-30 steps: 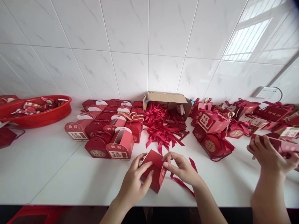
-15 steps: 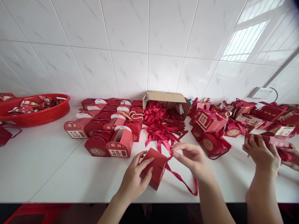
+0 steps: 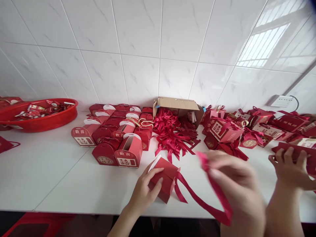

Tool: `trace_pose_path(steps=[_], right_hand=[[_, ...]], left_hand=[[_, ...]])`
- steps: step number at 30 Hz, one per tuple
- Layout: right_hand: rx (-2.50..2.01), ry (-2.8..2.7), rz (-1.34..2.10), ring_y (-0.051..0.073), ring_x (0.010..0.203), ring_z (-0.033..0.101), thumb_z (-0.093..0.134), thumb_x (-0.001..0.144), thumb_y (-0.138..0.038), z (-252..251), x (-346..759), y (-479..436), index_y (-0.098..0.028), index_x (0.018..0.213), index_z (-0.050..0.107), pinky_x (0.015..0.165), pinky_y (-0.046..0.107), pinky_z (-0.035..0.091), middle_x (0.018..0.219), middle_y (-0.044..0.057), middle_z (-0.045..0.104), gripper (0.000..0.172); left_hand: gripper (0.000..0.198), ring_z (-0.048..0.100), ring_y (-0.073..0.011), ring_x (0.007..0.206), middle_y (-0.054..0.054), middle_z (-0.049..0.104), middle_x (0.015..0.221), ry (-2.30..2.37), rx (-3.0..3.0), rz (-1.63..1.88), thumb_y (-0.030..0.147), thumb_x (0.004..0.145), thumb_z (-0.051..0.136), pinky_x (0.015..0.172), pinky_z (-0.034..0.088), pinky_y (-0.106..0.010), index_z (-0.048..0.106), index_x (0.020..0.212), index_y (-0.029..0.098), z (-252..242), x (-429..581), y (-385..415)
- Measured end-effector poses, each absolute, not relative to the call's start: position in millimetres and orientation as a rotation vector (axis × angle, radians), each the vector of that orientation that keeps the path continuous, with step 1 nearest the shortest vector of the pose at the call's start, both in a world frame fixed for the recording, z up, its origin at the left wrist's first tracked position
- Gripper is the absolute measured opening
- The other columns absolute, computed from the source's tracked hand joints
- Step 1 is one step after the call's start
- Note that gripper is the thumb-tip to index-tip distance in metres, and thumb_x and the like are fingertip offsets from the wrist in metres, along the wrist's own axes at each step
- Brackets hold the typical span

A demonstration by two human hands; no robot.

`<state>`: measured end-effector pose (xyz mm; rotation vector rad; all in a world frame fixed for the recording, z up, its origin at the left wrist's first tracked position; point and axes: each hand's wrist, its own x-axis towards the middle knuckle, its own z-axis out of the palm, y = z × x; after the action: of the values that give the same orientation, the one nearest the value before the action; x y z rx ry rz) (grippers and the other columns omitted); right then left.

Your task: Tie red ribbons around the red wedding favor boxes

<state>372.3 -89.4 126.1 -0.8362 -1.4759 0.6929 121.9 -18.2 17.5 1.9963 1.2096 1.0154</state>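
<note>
On the near part of the table, a red paper gift box [image 3: 167, 173] lies tilted, with a white flap edge showing at its upper left. My left hand [image 3: 145, 188] is closed around the box's left side, thumb and fingers pressing on it. A red satin ribbon [image 3: 195, 197] comes out of the box's right end and loops over the table. My right hand [image 3: 238, 184], blurred by motion, pinches the ribbon near its end, raised to the right of the box. More red ribbons [image 3: 170, 141] spill in a tangle just behind the box.
Red gift boxes [image 3: 105, 154] stand in rows at left. A cardboard carton [image 3: 179, 103] lies against the tiled wall. Ribbon-tied boxes [image 3: 227, 131] are piled at right, near a co-worker's hand [image 3: 292, 168] on a red box. A red basin [image 3: 49, 122] holds wrapped sweets.
My right hand has moved right and toward me, drawing the ribbon out longer from the box. My left hand stays on the box. The co-worker's hands have shifted right with their box.
</note>
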Motion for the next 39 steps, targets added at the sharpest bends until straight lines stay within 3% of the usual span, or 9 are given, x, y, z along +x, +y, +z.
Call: trace_pose_path(steps=[2,6,12,19,30,39], right_hand=[[-0.918,-1.643,0.870,0.020,0.085,0.068,0.067,0.085,-0.019,119,340,-52,-0.024,0.093,0.074,0.081,0.035,0.054,0.091,0.005,0.073,0.012],[-1.028,-1.770,0.995,0.018,0.078,0.066,0.066,0.085,-0.027,98,310,-7,-0.022,0.091,0.077,0.071,0.029,0.051,0.086,0.004,0.074,0.013],[-1.013,-1.780,1.137,0.014,0.065,0.060,0.062,0.088,-0.032,79,312,-7,-0.020,0.083,0.079,0.060,0.025,0.045,0.072,0.002,0.072,0.021],[-0.929,-1.716,1.251,0.014,0.066,0.059,0.064,0.087,-0.035,72,309,0,-0.019,0.084,0.079,0.062,0.026,0.045,0.074,0.003,0.072,0.022],[-0.960,-1.678,1.364,0.017,0.071,0.065,0.067,0.084,-0.037,70,310,3,-0.018,0.083,0.079,0.068,0.027,0.050,0.078,0.004,0.075,0.022],[-1.005,-1.765,1.298,0.017,0.070,0.065,0.062,0.086,-0.041,78,305,9,-0.019,0.085,0.078,0.067,0.028,0.050,0.078,0.002,0.075,0.027]], left_hand=[[0.028,0.053,-0.0272,0.124,-0.011,0.057,0.132,1.220,1.986,1.053,0.030,0.090,0.053,0.104,0.046,-0.044,0.064,0.116,0.025,13,123,-17],[0.026,0.039,-0.0297,0.137,-0.010,0.047,0.142,1.265,1.954,1.124,0.031,0.090,0.053,0.111,0.037,-0.049,0.065,0.113,0.026,3,125,-18],[0.026,0.044,-0.0284,0.135,-0.009,0.051,0.139,1.243,1.885,1.151,0.031,0.090,0.053,0.110,0.039,-0.046,0.065,0.114,0.028,-2,125,-22],[0.027,0.048,-0.0311,0.130,-0.011,0.055,0.134,1.231,1.840,1.109,0.034,0.091,0.054,0.107,0.042,-0.047,0.065,0.113,0.026,0,124,-22],[0.023,0.058,-0.0284,0.116,-0.011,0.060,0.126,1.180,1.821,1.145,0.032,0.090,0.056,0.101,0.047,-0.043,0.065,0.109,0.024,4,125,-23],[0.025,0.050,-0.0295,0.127,-0.011,0.057,0.129,1.154,1.857,1.143,0.029,0.091,0.054,0.105,0.044,-0.043,0.064,0.113,0.025,7,126,-23]])
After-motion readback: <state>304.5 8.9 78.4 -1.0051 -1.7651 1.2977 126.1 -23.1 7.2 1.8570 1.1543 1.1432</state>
